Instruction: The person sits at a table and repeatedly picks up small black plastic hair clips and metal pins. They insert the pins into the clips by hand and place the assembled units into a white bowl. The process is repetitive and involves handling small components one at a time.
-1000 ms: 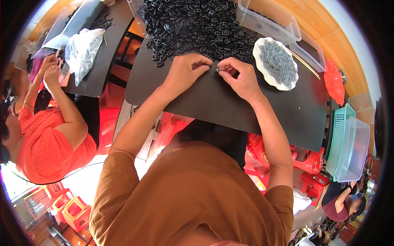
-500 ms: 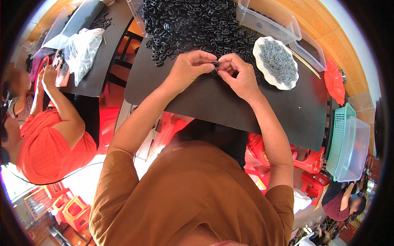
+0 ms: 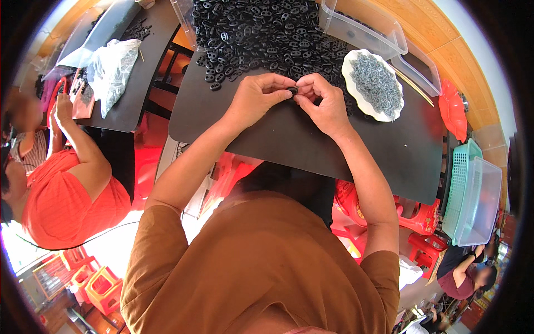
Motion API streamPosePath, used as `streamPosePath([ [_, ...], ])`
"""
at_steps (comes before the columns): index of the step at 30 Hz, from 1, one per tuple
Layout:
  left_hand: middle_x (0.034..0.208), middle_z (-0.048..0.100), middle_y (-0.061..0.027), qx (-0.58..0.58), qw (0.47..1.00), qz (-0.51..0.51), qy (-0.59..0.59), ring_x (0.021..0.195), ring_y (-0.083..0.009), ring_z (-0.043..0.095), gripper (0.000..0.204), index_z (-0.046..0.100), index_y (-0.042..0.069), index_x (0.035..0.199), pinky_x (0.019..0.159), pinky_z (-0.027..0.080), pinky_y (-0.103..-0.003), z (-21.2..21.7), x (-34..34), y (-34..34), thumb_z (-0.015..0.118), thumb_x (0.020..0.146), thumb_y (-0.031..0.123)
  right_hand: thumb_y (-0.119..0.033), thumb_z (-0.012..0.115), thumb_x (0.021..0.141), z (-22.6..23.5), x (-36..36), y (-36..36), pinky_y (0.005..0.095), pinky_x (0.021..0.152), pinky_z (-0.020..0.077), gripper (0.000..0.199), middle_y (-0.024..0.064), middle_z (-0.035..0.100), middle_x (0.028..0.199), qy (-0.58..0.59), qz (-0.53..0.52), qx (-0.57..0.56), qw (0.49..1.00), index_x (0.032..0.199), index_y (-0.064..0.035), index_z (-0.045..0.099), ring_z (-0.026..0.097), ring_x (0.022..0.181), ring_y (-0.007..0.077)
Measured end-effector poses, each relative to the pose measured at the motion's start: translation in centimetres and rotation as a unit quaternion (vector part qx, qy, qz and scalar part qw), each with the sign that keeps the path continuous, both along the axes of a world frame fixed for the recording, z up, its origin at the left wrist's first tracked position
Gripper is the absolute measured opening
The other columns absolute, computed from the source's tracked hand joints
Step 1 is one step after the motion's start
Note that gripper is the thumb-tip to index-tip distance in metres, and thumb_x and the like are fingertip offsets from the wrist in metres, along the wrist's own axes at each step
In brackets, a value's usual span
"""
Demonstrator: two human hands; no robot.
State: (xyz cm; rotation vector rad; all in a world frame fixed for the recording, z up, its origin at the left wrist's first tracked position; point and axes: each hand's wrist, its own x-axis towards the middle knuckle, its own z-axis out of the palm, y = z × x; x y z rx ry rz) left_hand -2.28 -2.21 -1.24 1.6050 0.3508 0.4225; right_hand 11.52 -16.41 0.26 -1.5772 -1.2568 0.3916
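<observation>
Over the dark table my two hands meet, fingertips nearly touching. My left hand is closed in a pinch on a small black oval plastic piece, held between thumb and forefinger. Thumb and forefinger of my right hand are pinched together at the right edge of the same piece; whether they grip something tiny as well, I cannot make out. Just beyond the hands spreads a large heap of similar black pieces with holes in them. To the right, a white scalloped plate carries a pile of thin grey wiry bits.
Clear plastic bins stand behind the plate, with wooden sticks beside it. A red scalloped dish and a green basket are at the right. At the left, a person in red works at another table near a plastic bag.
The black piece has turned slightly between my fingertips, and my left hand has shifted down a little. The person at left has drawn their hands closer together.
</observation>
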Motion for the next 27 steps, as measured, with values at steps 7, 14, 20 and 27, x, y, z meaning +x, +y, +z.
streamPosePath([
  [7, 0.093, 0.073, -0.0039, 0.096, 0.995, 0.023, 0.024, 0.083, -0.0085, 0.067, 0.018, 0.073, 0.001, 0.105, 0.077, 0.055, -0.024, 0.5, -0.3, -0.2, 0.071, 0.088, 0.004, 0.002, 0.072, 0.082, -0.2, -0.1, 0.1, 0.0258, 0.065, 0.0539, 0.021, 0.0067, 0.071, 0.083, -0.012, -0.001, -0.007, 1.0, 0.098, -0.0045, 0.061, 0.069, 0.073, 0.0113],
  [14, 0.089, 0.074, -0.0089, 0.158, 0.986, 0.037, 0.033, 0.08, -0.0138, 0.07, 0.017, 0.074, 0.001, 0.101, 0.074, 0.055, -0.027, 1.0, -0.2, -0.6, 0.072, 0.085, 0.002, 0.001, 0.073, 0.078, -0.2, -0.1, 0.1, 0.0303, 0.065, 0.0547, 0.019, 0.0094, 0.068, 0.08, -0.115, -0.027, -0.032, 0.992, 0.093, -0.0055, 0.063, 0.07, 0.073, 0.0202],
  [20, 0.086, 0.074, -0.0102, 0.176, 0.983, 0.036, 0.045, 0.076, -0.0151, 0.07, 0.016, 0.074, 0.001, 0.098, 0.07, 0.055, -0.029, 1.6, -0.2, -1.0, 0.073, 0.082, 0.001, 0.001, 0.074, 0.078, -0.2, 0.5, -0.1, 0.0252, 0.059, 0.0463, 0.018, 0.0041, 0.066, 0.08, -0.116, -0.01, -0.053, 0.992, 0.091, -0.0042, 0.063, 0.061, 0.069, 0.01],
  [27, 0.084, 0.074, -0.0106, 0.193, 0.979, 0.036, 0.051, 0.074, -0.0153, 0.07, 0.016, 0.075, 0.002, 0.097, 0.069, 0.054, -0.029, 1.4, -0.2, -0.9, 0.074, 0.082, 0.002, -0.002, 0.075, 0.08, 0.5, 0.6, -0.3, 0.0243, 0.052, 0.04, 0.012, 0.0012, 0.066, 0.074, -0.082, 0.004, -0.057, 0.995, 0.088, -0.0044, 0.066, 0.049, 0.056, 0.0062],
])
